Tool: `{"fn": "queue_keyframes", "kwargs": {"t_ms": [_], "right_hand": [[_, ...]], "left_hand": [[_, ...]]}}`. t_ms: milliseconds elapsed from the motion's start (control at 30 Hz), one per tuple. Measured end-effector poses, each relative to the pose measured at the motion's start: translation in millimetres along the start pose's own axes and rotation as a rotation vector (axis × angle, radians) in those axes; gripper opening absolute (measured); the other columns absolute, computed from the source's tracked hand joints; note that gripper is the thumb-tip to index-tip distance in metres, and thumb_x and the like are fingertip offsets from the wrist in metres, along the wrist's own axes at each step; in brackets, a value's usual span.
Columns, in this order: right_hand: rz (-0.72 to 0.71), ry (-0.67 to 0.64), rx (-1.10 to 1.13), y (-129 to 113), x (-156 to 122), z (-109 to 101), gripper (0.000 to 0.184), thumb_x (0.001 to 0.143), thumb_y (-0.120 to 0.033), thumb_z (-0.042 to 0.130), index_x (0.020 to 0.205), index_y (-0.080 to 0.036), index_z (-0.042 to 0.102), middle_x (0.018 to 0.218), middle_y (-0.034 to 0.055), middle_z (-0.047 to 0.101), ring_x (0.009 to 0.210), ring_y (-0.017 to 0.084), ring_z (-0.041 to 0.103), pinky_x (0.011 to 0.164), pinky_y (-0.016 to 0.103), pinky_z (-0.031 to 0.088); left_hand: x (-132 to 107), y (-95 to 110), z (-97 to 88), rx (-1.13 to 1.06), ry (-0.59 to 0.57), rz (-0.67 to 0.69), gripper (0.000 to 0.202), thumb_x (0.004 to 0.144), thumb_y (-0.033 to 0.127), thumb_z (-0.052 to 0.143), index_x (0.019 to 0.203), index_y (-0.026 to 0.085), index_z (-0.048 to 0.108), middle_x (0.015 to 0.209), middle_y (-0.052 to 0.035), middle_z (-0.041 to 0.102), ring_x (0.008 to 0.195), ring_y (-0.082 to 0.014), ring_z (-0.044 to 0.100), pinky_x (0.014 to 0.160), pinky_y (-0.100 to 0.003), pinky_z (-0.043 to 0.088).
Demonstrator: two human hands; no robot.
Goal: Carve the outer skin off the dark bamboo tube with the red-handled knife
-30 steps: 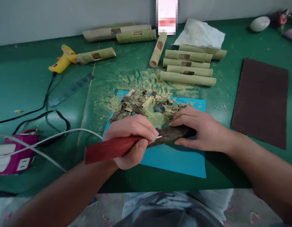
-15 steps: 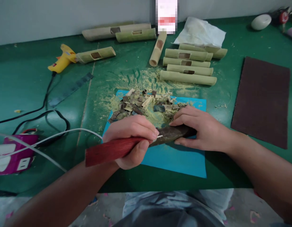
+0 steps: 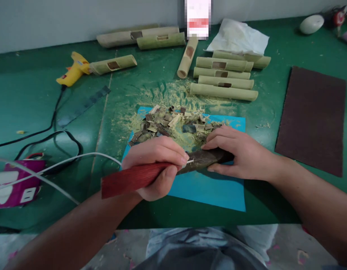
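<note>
My left hand [image 3: 158, 157] is closed round the red wooden handle of a carving knife [image 3: 131, 180]. Its thin bright tip rests on the surface of a dark brown bamboo piece [image 3: 200, 159]. My right hand [image 3: 232, 150] grips the other end of that piece, fingers above and thumb below. The left end of the bamboo is hidden behind my left hand. Beneath both hands lies a blue sheet [image 3: 207, 189], with bark chips and shavings [image 3: 170, 122] heaped on its far part.
Several pale bamboo tubes [image 3: 224, 92] with cut openings lie farther back. A yellow glue gun [image 3: 74, 71] sits at left, near a purple power strip [image 3: 35, 183] and white cable. A dark brown sheet [image 3: 312, 120] is on the right. White tissue [image 3: 238, 37] rests behind the tubes.
Both hands, the knife and the dark bamboo piece hold almost the same position. Only a very slight shift of the view shows.
</note>
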State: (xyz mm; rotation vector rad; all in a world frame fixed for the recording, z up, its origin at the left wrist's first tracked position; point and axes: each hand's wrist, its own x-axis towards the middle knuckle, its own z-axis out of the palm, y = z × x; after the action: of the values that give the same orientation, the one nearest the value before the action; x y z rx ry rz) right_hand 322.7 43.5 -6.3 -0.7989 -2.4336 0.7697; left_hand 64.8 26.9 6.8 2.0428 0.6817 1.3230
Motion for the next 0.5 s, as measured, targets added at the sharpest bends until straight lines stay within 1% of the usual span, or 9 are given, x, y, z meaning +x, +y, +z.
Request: {"fn": "queue_keyframes", "kwargs": {"t_ms": [133,233,267,433,500], "right_hand": [[0.003,0.001,0.004,0.3,-0.4,0.3,0.031,0.089,-0.035,0.077,0.112,-0.016,0.069,0.108,0.0116,0.073,0.101,0.027,0.068,0.085,0.041,0.054],[0.008,-0.002,-0.002,0.0,-0.2,0.4,0.031,0.089,-0.035,0.077,0.112,-0.016,0.069,0.108,0.0120,0.073,0.101,0.027,0.068,0.085,0.041,0.054],[0.009,-0.003,-0.003,-0.1,-0.1,0.5,0.031,0.089,-0.035,0.077,0.112,-0.015,0.069,0.108,0.0120,0.073,0.101,0.027,0.068,0.085,0.040,0.054],[0.007,-0.005,0.001,0.5,-0.1,0.8,0.031,0.090,-0.037,0.076,0.113,-0.017,0.069,0.109,0.0110,0.073,0.102,0.026,0.068,0.086,0.040,0.054],[0.009,-0.006,0.008,0.8,-0.4,0.8,0.031,0.090,-0.037,0.076,0.113,-0.018,0.069,0.109,0.0110,0.073,0.102,0.026,0.068,0.086,0.041,0.054]], "left_hand": [[-1.2,-3.8,4.3,-0.051,0.063,0.033,0.021,0.098,0.029,0.065,0.083,0.017,0.073,0.077,-0.0046,0.075,0.067,-0.0130,0.073,0.062,-0.025,0.058],[-2.3,-5.8,7.0,-0.081,0.127,0.030,0.022,0.097,0.029,0.066,0.081,0.016,0.072,0.075,-0.0041,0.075,0.065,-0.0123,0.072,0.060,-0.024,0.057],[-2.2,-5.6,7.0,-0.082,0.130,0.026,0.022,0.097,0.029,0.066,0.081,0.016,0.073,0.075,-0.0043,0.075,0.066,-0.0124,0.072,0.060,-0.024,0.057],[0.2,-0.9,2.7,-0.009,0.003,-0.011,0.021,0.100,0.031,0.064,0.085,0.018,0.073,0.079,-0.0045,0.077,0.070,-0.0133,0.075,0.064,-0.025,0.060],[0.6,-0.1,1.4,-0.001,0.001,-0.007,0.020,0.100,0.030,0.063,0.086,0.019,0.073,0.079,-0.0042,0.077,0.070,-0.0133,0.075,0.063,-0.025,0.060]]}}
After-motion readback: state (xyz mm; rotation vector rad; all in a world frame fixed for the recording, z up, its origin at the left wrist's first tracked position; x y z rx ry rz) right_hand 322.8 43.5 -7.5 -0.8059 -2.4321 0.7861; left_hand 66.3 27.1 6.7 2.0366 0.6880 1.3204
